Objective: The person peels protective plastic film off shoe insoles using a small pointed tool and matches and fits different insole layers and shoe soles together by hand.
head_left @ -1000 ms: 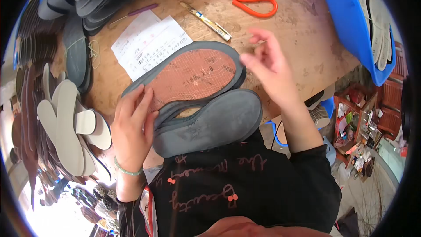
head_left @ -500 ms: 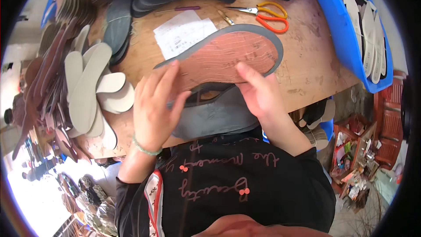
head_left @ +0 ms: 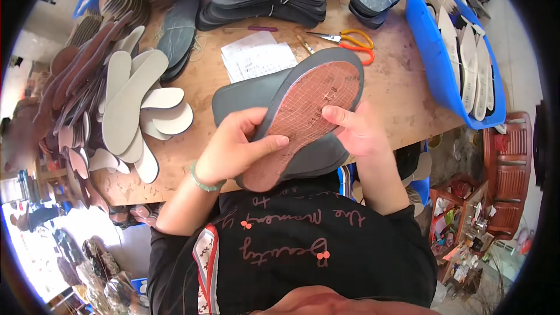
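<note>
Both hands hold a shoe sole piece, a reddish-brown insole board (head_left: 318, 102) with pale grid lines and dark printed marks, lying on a larger dark grey sheet (head_left: 286, 90) that shows as a rim around it. My left hand (head_left: 236, 146) grips its left edge low down, thumb on the brown face and fingers behind. My right hand (head_left: 359, 128) pinches the right edge, thumb on the brown face. The piece is tilted, wide end up and away from me. Beneath it lie more dark grey sole pieces (head_left: 236, 99) on the wooden table (head_left: 402, 90).
Beige insoles (head_left: 131, 105) and brown insole boards (head_left: 81, 81) are piled at left. Tied stacks of grey soles (head_left: 268, 0) stand at the back. Paper slips (head_left: 259, 55), orange-and-yellow-handled scissors (head_left: 350, 41) and a purple-handled tool (head_left: 262, 28) lie nearby. A blue basket (head_left: 429, 52) holds insoles at right.
The held sole has turned from nearly crosswise to a steeper slant, its narrow end now towards me. My left hand, outstretched before, now clasps the edge. The view has shifted slightly.
</note>
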{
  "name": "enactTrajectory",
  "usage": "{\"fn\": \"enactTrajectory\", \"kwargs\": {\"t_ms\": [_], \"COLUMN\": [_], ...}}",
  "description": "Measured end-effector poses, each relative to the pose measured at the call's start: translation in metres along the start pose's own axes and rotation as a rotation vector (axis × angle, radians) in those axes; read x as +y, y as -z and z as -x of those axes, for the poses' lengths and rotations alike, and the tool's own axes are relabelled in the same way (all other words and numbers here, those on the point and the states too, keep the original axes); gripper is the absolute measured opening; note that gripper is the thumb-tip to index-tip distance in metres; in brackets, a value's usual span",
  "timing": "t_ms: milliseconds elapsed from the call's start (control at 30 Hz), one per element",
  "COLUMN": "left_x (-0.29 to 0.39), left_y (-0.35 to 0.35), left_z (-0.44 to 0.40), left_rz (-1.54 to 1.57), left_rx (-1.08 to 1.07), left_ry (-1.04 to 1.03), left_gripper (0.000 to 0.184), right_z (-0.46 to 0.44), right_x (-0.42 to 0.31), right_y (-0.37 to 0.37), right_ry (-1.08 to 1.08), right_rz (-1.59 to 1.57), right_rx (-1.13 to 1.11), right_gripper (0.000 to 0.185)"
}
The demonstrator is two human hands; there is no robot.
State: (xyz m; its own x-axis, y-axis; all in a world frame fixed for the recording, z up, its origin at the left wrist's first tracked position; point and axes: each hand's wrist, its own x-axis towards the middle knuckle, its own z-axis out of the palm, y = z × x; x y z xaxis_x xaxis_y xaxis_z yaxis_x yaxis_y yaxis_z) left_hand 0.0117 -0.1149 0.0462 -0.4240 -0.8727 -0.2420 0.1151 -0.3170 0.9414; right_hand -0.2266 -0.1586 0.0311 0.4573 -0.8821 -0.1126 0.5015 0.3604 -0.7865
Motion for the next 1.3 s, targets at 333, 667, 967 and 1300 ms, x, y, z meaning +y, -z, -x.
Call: {"fn": "enactTrajectory", "kwargs": {"t_ms": [333,667,967,1300], "left_x": [-0.027,-0.007,-0.035,-0.030], "left_y": [-0.037,-0.033,-0.061,-0.054], "left_z": [-0.012,-0.024,-0.038,-0.049], "left_rz": [-0.411,0.760,0.432,-0.086], "left_rx": [0.296,0.173,0.188,0.338], "left_ry": [-0.175,-0.081,-0.149,-0.232], "left_gripper": [0.050,0.047,0.039,0.028], "right_z": [0.024,0.014,-0.021,-0.016], "right_x": [-0.008,-0.007,0.009,-0.004], "right_y": [-0.004,-0.037,-0.005,-0.002], "right_ry": [0.209,0.570,0.382,0.315], "right_rz": [0.329,1.168,0.484,0.579], "right_rx": [0.232,-0.179,0.269,0.259], "right_gripper": [0.034,0.046,0.050,0.024]}}
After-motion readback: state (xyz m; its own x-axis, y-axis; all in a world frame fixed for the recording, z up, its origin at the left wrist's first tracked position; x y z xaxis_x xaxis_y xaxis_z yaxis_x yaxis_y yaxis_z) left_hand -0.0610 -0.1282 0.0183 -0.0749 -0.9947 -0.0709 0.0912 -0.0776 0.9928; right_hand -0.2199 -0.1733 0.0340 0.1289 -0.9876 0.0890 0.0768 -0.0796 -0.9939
